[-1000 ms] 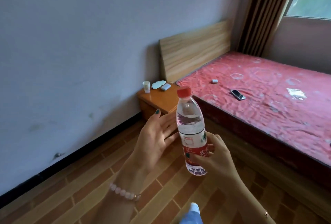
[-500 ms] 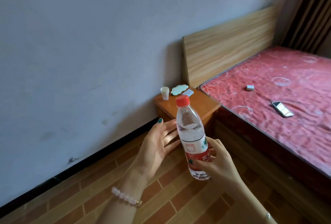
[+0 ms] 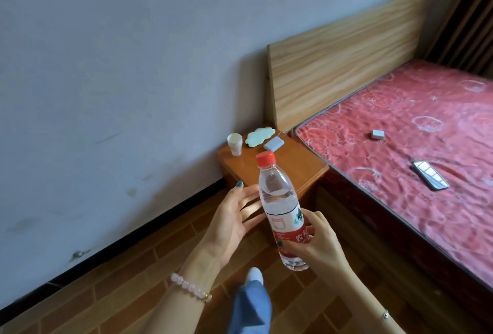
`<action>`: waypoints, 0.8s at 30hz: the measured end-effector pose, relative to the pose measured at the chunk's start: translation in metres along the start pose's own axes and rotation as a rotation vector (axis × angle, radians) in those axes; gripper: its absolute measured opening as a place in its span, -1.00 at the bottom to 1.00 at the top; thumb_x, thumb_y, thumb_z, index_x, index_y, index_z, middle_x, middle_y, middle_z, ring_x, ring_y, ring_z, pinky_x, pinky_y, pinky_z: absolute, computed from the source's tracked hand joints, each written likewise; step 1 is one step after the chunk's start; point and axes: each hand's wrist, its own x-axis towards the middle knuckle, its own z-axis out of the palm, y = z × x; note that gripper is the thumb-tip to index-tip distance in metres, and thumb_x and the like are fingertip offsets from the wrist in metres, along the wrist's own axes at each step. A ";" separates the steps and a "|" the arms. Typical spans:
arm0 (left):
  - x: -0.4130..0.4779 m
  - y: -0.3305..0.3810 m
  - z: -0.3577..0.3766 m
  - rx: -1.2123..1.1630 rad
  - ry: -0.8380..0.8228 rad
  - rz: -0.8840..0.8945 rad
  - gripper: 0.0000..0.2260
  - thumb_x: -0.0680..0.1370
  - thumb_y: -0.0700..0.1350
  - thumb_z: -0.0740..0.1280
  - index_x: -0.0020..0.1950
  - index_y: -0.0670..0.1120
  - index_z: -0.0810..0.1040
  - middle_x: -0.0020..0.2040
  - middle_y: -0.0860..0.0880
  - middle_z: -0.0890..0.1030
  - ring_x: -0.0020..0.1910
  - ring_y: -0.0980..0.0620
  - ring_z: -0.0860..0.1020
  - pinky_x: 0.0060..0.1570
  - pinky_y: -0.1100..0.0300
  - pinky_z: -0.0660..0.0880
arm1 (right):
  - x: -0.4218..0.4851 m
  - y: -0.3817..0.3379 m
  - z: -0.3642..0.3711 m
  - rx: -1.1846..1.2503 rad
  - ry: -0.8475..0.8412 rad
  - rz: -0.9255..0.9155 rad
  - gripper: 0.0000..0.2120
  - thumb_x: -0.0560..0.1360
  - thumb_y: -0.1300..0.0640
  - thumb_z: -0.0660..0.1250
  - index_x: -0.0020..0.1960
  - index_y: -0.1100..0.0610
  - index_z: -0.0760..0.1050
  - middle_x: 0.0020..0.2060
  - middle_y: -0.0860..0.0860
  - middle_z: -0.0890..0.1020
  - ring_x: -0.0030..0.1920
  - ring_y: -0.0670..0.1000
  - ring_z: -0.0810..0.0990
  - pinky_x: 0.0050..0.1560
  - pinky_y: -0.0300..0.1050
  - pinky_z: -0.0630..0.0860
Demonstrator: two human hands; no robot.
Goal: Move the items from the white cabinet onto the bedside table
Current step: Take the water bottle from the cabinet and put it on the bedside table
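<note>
A clear water bottle [image 3: 278, 200] with a red cap and a red-and-white label is upright in front of me. My right hand [image 3: 314, 245] grips its lower half. My left hand [image 3: 232, 224] is held open beside the bottle's left side, its fingers straight and pointing toward the bottle, with the fingertips hidden behind it. Beyond the bottle stands the orange-brown bedside table [image 3: 301, 171], between the wall and the bed. On its top are a white paper cup [image 3: 235, 143], a pale green cloud-shaped item [image 3: 259, 136] and a small light blue box [image 3: 273, 144].
A bed with a red patterned mattress [image 3: 400, 163] and a wooden headboard [image 3: 341, 53] fills the right. A phone [image 3: 430, 178] and a small white box [image 3: 378, 134] lie on it. My leg in blue trousers [image 3: 250, 304] steps over the wood floor. A grey wall is on the left.
The bedside table and bed have come closer and larger as I walk toward them. The bottle stays in my right hand, left hand still beside it. My leg has swung into view.
</note>
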 end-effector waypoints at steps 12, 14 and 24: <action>0.227 0.030 -0.051 -0.075 0.103 -0.155 -0.61 0.62 0.06 0.08 0.30 -0.14 0.45 0.23 -0.04 0.54 0.25 0.03 0.48 0.30 0.01 0.38 | 0.224 0.036 0.049 -0.083 -0.044 0.158 -0.40 0.12 -0.03 0.56 0.12 -0.09 0.45 -0.06 -0.13 0.49 -0.05 -0.10 0.55 -0.10 -0.17 0.58; 0.263 0.035 -0.060 -0.056 0.113 -0.174 -0.63 0.63 0.06 0.06 0.26 -0.12 0.48 0.20 -0.02 0.57 0.20 0.06 0.50 0.22 0.09 0.43 | 0.259 0.041 0.057 -0.102 -0.057 0.175 -0.41 0.14 -0.02 0.56 0.13 -0.10 0.44 -0.06 -0.15 0.48 -0.06 -0.13 0.54 -0.12 -0.22 0.55; 0.386 0.025 -0.084 -0.014 0.185 -0.256 -0.71 0.62 0.08 0.05 0.16 0.05 0.50 0.11 0.13 0.56 0.13 0.13 0.50 0.13 0.19 0.41 | 0.369 0.084 0.089 -0.042 -0.119 0.254 -0.44 0.22 0.04 0.56 0.14 -0.09 0.40 -0.04 -0.12 0.47 -0.01 -0.14 0.51 -0.16 -0.31 0.51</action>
